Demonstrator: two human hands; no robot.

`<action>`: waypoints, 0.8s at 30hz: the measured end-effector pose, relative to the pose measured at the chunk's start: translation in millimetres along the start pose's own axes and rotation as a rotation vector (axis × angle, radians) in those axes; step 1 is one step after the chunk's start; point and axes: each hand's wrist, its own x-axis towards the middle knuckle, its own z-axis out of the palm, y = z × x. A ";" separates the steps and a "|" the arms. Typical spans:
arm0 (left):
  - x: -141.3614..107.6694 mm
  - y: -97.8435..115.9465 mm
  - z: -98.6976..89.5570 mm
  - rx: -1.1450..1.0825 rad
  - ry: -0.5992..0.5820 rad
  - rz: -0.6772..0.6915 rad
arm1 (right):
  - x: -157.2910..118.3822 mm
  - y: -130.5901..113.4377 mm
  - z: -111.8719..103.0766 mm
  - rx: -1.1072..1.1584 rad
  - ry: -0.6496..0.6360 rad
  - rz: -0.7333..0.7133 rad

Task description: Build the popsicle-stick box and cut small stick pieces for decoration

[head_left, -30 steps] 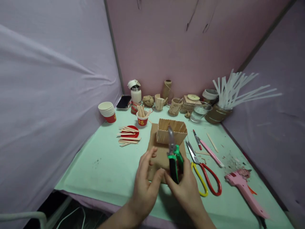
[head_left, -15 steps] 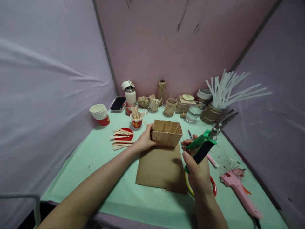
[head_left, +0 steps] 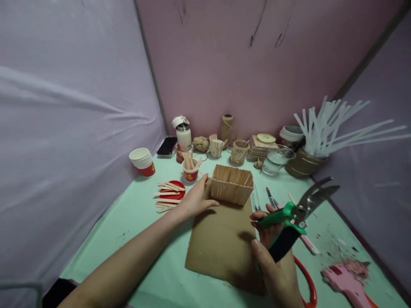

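A small rectangular box of craft sticks with a scalloped rim stands at the back of a brown cardboard sheet. At the box's left end is my left hand, thumb and fingers apart, over the cardboard's edge. Whether its fingertips touch the box is unclear. My right hand grips green-and-black pruning shears above the sheet's right side. Their blades are parted and point up and to the right. Beneath that hand, a red loop handle shows in part.
Craft sticks lie across a red plate; more stand in a paper cup. Stacked cups are at left. A pink glue gun lies at right. Jars, twine and a water bowl line the back.
My left hand has loosened from the box, its thumb now stretched away from the wall. The box sits at the cardboard's back. My right hand still holds the shears. The view has shifted.
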 end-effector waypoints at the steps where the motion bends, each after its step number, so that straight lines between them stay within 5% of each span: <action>1: -5.0 4.5 -8.0 0.114 0.031 -0.005 | -0.7 -0.7 0.2 0.000 0.001 -0.002; 4: -3.3 13.9 -40.3 0.337 0.225 0.068 | -3.1 -1.3 1.6 0.007 -0.008 -0.019; 6: 12.8 11.9 -62.6 0.392 0.436 0.054 | -5.1 1.0 2.6 0.008 -0.043 -0.023; 8: 35.3 2.4 -79.6 0.373 0.519 -0.027 | -7.2 5.0 3.3 -0.006 -0.081 -0.027; 13: 75.4 -26.7 -90.1 0.295 0.474 -0.097 | -9.8 11.7 4.4 -0.080 -0.073 -0.058; 24: 84.4 -39.9 -83.4 0.230 0.506 -0.104 | -10.3 8.3 9.4 -0.110 -0.093 -0.064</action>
